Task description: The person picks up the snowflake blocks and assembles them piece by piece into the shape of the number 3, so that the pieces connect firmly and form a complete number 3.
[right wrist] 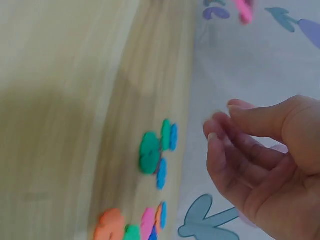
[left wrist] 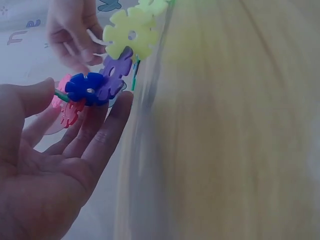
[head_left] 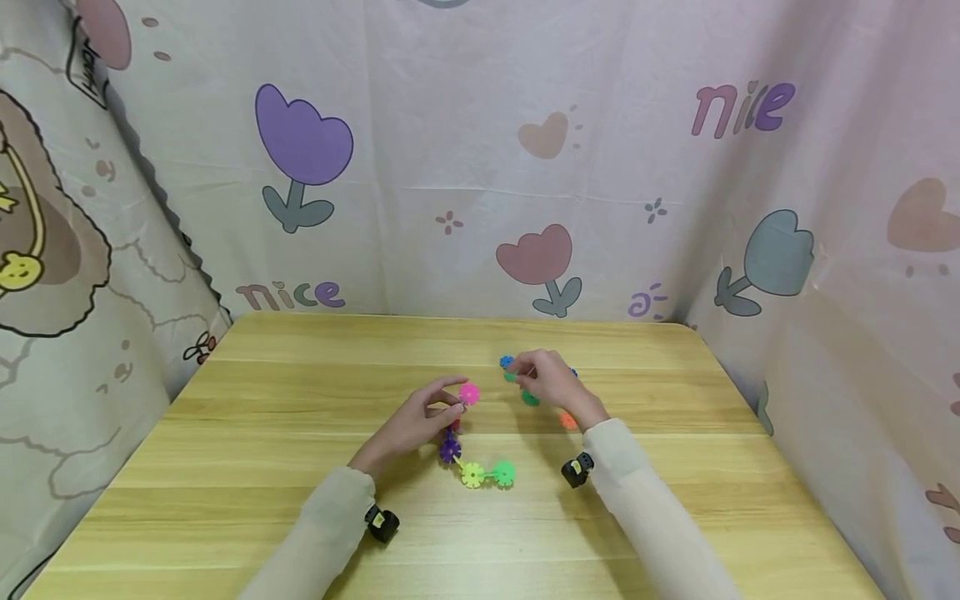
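Head view shows the left hand (head_left: 420, 421) at the upper end of a chain (head_left: 472, 467) of snowflake-shaped plastic discs lying on the wooden table (head_left: 262, 433). Thumb and fingers pinch the pink disc (head_left: 468, 393) at that end, lifting it a little, while the purple, yellow (head_left: 472, 474) and green (head_left: 503, 472) discs trail back toward the person and rest flat, probably to keep the linked row steady. The left wrist view shows the fingers (left wrist: 107, 125) nearly straight under a blue disc (left wrist: 86, 88) and the pink one, cradling more than squeezing.

The right hand (head_left: 551, 382) hovers over a loose pile (head_left: 528, 392) of blue, green and orange discs further back. Its wrist camera shows thumb and fingertips (right wrist: 220, 131) drawn together with nothing between them, the pile (right wrist: 152, 152) lying apart below. Patterned cloth (head_left: 480, 167) curtains the table.
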Demonstrator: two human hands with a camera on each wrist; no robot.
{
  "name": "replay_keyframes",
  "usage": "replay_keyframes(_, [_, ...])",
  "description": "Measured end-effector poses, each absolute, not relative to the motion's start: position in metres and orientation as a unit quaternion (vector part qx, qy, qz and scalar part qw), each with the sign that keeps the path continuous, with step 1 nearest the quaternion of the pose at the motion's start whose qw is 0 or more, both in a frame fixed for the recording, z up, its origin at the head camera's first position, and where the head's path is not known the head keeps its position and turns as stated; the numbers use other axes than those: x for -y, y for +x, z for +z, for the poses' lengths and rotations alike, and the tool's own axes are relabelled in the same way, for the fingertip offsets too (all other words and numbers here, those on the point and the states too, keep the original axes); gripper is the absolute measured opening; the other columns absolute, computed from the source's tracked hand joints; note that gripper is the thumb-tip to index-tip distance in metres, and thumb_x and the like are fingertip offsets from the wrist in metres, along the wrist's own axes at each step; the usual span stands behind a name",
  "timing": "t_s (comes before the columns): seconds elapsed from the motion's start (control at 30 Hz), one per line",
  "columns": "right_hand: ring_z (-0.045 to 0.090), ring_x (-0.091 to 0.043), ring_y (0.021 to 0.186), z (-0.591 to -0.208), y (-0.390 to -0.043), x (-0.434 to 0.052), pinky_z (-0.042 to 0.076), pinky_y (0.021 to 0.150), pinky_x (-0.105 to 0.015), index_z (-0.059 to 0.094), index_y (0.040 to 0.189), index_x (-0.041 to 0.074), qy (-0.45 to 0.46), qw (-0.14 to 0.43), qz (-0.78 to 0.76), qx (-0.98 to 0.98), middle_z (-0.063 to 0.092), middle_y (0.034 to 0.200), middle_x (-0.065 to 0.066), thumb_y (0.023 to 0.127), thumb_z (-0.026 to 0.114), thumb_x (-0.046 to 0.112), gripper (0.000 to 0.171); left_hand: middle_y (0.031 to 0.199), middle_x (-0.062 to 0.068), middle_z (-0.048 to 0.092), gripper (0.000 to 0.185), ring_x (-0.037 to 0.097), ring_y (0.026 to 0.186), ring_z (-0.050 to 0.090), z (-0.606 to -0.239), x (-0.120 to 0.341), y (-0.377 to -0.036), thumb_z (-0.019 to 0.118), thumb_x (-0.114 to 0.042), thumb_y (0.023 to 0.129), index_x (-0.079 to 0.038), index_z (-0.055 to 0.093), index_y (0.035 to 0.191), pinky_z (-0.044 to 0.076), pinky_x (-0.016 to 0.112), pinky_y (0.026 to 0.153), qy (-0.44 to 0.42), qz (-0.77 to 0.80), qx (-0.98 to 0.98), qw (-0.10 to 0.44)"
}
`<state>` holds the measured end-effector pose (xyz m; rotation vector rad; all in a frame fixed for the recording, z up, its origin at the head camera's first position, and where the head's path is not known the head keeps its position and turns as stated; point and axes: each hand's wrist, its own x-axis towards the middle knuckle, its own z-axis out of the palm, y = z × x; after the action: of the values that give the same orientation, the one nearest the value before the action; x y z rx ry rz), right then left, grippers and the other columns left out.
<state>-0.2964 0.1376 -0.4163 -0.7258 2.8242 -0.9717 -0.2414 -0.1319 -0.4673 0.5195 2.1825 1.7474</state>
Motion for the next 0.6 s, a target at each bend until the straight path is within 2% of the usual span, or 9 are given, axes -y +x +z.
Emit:
replay_keyframes(0.1, [0.069, -0.019, 0.085, -0.420, -0.299, -0.143, 0.060, 0.078, -0.033, 0.076, 0.108, -0.001, -0.234, 0.030, -0.285, -0.929, 0.076, 0.096, -0.013, 0.095, 0.068, -0.003, 0.016, 0.131, 0.021, 0.056, 0.056, 0.028, 0.098, 0.073, -0.466, 0.132, -0.241, 0.058, -0.022, 0.107, -0.019, 0.038, 0.159, 0.064, 0.037, 0.080, 0.182, 0.610, -0.757, 0.151])
replay_keyframes(0.23, [0.071, -0.025, 0.094, -0.427, -0.300, -0.147, 0.060, 0.087, -0.040, 0.077, 0.105, 0.000, -0.225, 0.041, -0.265, -0.937, 0.077, 0.100, -0.014, 0.090, 0.072, -0.006, 0.017, 0.130, 0.024, 0.054, 0.054, 0.027, 0.097, 0.073, -0.466, 0.133, -0.240, 0.057, -0.020, 0.107, -0.014, 0.039, 0.158, 0.064, 0.039, 0.083, 0.190, 0.605, -0.759, 0.149])
replay_keyframes(0.4, [0.073, -0.031, 0.104, -0.437, -0.302, -0.151, 0.059, 0.095, -0.046, 0.077, 0.102, 0.002, -0.228, 0.038, -0.233, -0.945, 0.079, 0.106, -0.014, 0.085, 0.078, -0.006, 0.019, 0.127, 0.023, 0.057, 0.050, 0.024, 0.095, 0.073, -0.465, 0.134, -0.239, 0.057, -0.019, 0.107, -0.015, 0.043, 0.155, 0.064, 0.038, 0.083, 0.189, 0.593, -0.769, 0.142])
replay_keyframes(0.6, [0.072, -0.028, 0.101, -0.445, -0.305, -0.153, 0.058, 0.097, -0.046, 0.077, 0.101, 0.004, -0.224, 0.037, -0.222, -0.948, 0.079, 0.104, -0.012, 0.083, 0.080, -0.006, 0.020, 0.128, 0.025, 0.059, 0.050, 0.022, 0.094, 0.073, -0.464, 0.134, -0.239, 0.058, -0.020, 0.107, -0.015, 0.044, 0.155, 0.064, 0.038, 0.083, 0.189, 0.592, -0.771, 0.139])
